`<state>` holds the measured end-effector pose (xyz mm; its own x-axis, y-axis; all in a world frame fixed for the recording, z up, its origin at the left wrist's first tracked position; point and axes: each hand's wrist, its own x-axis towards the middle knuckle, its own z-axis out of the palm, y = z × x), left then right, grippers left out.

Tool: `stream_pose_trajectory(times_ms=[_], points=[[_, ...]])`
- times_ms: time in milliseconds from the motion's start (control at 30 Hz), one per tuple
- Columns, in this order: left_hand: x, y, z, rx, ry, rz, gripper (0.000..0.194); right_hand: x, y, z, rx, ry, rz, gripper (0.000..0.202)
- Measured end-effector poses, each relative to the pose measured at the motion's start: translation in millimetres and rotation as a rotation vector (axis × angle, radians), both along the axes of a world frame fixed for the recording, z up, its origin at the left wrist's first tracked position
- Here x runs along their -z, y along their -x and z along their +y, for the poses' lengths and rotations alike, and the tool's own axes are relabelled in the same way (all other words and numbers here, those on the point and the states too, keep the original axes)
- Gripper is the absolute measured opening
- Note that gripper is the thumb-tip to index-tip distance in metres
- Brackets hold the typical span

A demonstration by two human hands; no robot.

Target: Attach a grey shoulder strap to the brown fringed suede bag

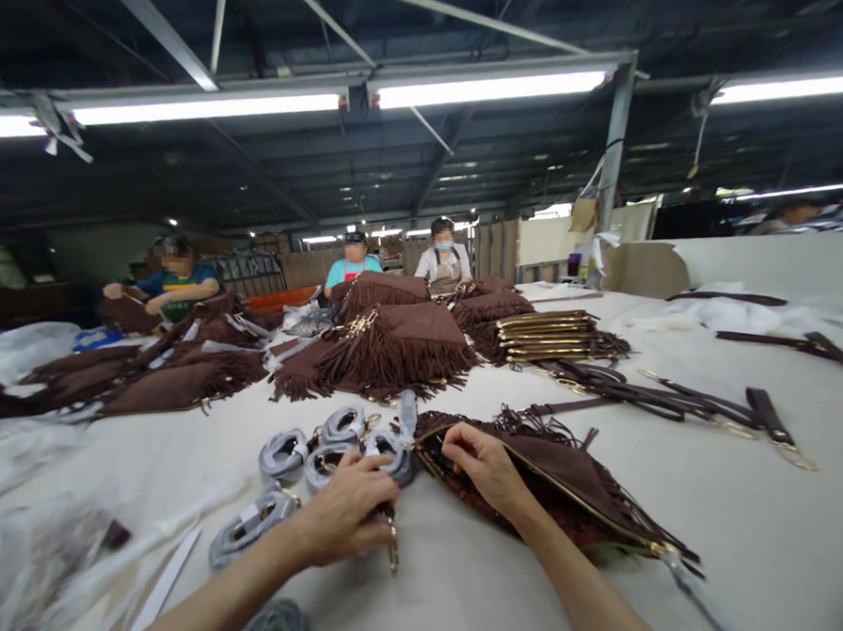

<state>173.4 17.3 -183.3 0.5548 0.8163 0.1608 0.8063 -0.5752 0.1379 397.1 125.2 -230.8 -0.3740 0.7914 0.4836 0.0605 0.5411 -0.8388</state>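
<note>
A brown fringed bag (562,459) lies on the table with its gold zipper open and patterned lining showing. My right hand (488,465) is at the bag's mouth, fingers curled together just inside the opening; what they pinch is hidden. Beside the bag, my left hand (351,505) is closed around a dark strap end with a gold clip (393,545) hanging below the fingers. Several coiled straps in grey wrapping, such as one coil (283,454), lie around and behind my left hand.
Stacked fringed bags (412,343) stand farther back, beside a pile with gold zippers (548,336). Loose brown straps (658,394) lie at the right. Clear plastic (29,521) covers the left side. Three people, one a seated person in white (442,265), work across the table.
</note>
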Motion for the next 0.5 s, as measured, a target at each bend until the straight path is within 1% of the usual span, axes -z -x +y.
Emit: stream_pose_trajectory(times_ms=[33, 100, 167, 200, 267, 333, 433, 500], points=[[-1.4, -4.4, 6.2, -0.092, 0.015, -0.083, 0.010, 0.1, 0.5, -0.3, -0.007, 0.003, 0.005, 0.016], [-2.9, -14.4, 22.0, -0.285, 0.035, -0.257, 0.023, 0.9, 1.6, -0.3, -0.020, 0.012, 0.010, 0.016], [-2.1, -23.7, 40.2, -0.420, 0.037, -0.395, 0.036, 1.9, 2.5, 0.2, -0.032, 0.024, 0.010, 0.016], [-0.6, -27.5, 49.0, -0.462, 0.030, -0.442, 0.039, 2.3, 2.8, 0.6, -0.038, 0.030, 0.009, 0.016], [4.0, -33.3, 63.6, -0.500, 0.002, -0.500, 0.042, 2.1, 3.1, 1.0, -0.047, 0.040, 0.004, 0.016], [10.2, -37.1, 71.7, -0.501, -0.015, -0.545, 0.043, 0.5, 3.3, 0.7, -0.052, 0.046, -0.004, 0.016], [18.0, -39.9, 71.9, -0.467, -0.030, -0.573, 0.043, -3.7, 5.0, -2.2, -0.049, 0.050, -0.016, 0.014], [20.3, -40.1, 68.6, -0.448, -0.036, -0.581, 0.044, -6.8, 7.4, -5.6, -0.043, 0.043, -0.027, 0.012]])
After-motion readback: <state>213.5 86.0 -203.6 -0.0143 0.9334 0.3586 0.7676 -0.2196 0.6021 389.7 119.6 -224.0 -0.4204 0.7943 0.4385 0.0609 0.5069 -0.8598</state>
